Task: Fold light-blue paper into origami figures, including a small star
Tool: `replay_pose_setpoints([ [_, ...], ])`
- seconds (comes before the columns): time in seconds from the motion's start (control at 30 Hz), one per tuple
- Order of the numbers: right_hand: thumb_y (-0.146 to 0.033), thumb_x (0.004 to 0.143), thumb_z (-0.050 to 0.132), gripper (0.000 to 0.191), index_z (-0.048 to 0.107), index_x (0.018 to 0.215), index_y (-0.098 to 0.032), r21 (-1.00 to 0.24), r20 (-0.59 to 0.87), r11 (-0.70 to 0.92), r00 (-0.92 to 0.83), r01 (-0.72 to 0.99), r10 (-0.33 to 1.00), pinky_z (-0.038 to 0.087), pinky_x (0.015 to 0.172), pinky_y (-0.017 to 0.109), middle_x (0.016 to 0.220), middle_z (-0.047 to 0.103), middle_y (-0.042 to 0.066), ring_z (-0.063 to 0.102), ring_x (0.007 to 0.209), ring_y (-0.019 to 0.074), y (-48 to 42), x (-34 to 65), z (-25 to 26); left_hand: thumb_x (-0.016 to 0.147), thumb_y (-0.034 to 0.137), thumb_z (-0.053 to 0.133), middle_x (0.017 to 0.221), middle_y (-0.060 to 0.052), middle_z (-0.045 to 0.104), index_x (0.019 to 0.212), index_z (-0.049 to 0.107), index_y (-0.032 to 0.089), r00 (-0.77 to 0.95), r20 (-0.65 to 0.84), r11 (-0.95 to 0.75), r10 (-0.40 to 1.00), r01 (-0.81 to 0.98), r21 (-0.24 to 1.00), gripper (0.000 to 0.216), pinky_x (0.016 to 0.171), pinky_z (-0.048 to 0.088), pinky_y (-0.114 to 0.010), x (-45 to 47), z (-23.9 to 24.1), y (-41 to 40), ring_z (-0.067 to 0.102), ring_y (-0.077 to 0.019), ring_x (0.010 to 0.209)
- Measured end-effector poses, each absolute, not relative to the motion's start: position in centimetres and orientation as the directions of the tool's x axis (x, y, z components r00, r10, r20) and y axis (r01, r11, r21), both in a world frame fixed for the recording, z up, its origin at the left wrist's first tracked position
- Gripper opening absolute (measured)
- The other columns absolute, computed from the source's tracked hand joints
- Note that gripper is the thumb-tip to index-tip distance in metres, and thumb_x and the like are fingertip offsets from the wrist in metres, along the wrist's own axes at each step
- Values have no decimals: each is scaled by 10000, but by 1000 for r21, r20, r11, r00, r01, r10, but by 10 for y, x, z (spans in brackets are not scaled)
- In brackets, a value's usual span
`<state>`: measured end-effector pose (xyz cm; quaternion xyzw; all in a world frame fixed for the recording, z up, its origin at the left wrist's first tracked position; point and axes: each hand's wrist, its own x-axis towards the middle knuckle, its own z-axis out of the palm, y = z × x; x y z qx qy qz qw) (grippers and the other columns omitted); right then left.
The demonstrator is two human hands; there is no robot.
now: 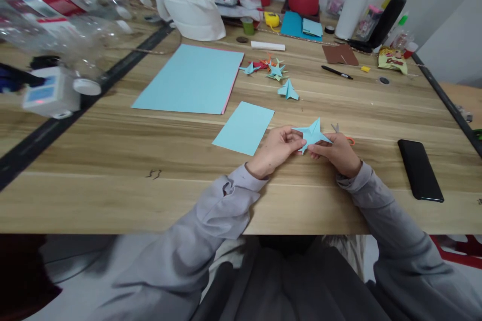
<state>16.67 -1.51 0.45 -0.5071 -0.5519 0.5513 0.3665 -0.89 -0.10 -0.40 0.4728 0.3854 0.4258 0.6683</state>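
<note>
A light-blue folded paper star [313, 133] with pointed arms is held between my two hands above the wooden table. My left hand [277, 146] pinches its left side with thumb and fingers. On the other side, my right hand [336, 150] grips the lower right part, thumb in front. Behind the right hand lie scissors [351, 141] with orange handles, partly hidden. A smaller light-blue paper sheet [244, 128] rests flat just left of my left hand. Farther back sits a folded blue paper piece [288, 90], near a cluster of colourful folded paper pieces [276, 70].
A stack of large blue sheets [192, 80] lies left of centre. A black phone [420, 170] is at the right, a black pen [337, 72] farther back. Plastic bottles [64, 25] and a white device [52, 93] crowd the left. A paper towel roll [354, 7] stands at the back.
</note>
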Motion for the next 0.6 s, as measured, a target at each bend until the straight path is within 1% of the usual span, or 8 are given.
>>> replay_pose_setpoints([
  [0.1, -475, 581, 859, 358, 676, 641, -174, -977, -152, -108, -246, 184, 957, 514, 551, 280, 574, 676, 11, 610, 529, 131, -14, 168, 2, 631, 250, 826, 595, 28, 622, 787, 612, 133, 348, -94, 168, 933, -188, 968, 289, 565, 485, -229, -9, -5, -1, 589, -103, 563],
  [0.23, -453, 590, 849, 330, 674, 626, -176, -976, -149, -99, -265, 192, 953, 524, 541, 274, 585, 687, 13, 613, 523, 129, -12, 170, -1, 590, 289, 864, 553, 32, 609, 769, 607, 132, 385, -111, 186, 916, -163, 969, 350, 511, 460, -216, -10, -1, -1, 563, -91, 501],
  [0.3, -438, 613, 830, 295, 680, 623, -185, -979, -129, -76, -282, 190, 951, 523, 544, 276, 590, 689, 5, 612, 527, 128, -12, 171, -2, 572, 310, 880, 519, 40, 588, 747, 602, 135, 401, -139, 222, 906, -167, 961, 372, 450, 417, -206, -11, 1, -1, 511, -75, 442],
  [0.37, -413, 638, 813, 255, 685, 614, -194, -980, -92, -34, -291, 198, 952, 513, 547, 280, 582, 684, 0, 607, 528, 130, -13, 171, -3, 565, 311, 887, 481, 51, 552, 722, 596, 138, 412, -177, 267, 894, -171, 949, 374, 393, 346, -193, -12, 4, -2, 447, -56, 393],
  [0.47, -360, 638, 820, 224, 676, 575, -200, -974, -22, 40, -270, 223, 963, 490, 541, 282, 551, 663, -6, 586, 516, 131, -14, 170, -2, 565, 299, 885, 447, 64, 507, 694, 589, 138, 424, -233, 326, 875, -161, 932, 361, 356, 264, -188, -13, 5, -1, 387, -40, 363],
  [0.53, -344, 614, 840, 221, 675, 578, -202, -979, -8, 44, -250, 201, 968, 491, 542, 285, 553, 659, -11, 581, 513, 132, -14, 168, -2, 569, 298, 878, 446, 67, 499, 704, 595, 136, 419, -253, 346, 872, -162, 924, 353, 356, 264, -186, -13, 4, -1, 386, -40, 366],
  [0.6, -358, 590, 857, 237, 682, 616, -200, -989, -26, 8, -231, 145, 973, 502, 547, 286, 581, 671, -9, 593, 522, 136, -14, 167, -2, 568, 298, 873, 460, 66, 509, 729, 607, 133, 399, -252, 341, 882, -171, 924, 352, 362, 287, -182, -13, 3, -1, 407, -47, 381],
])
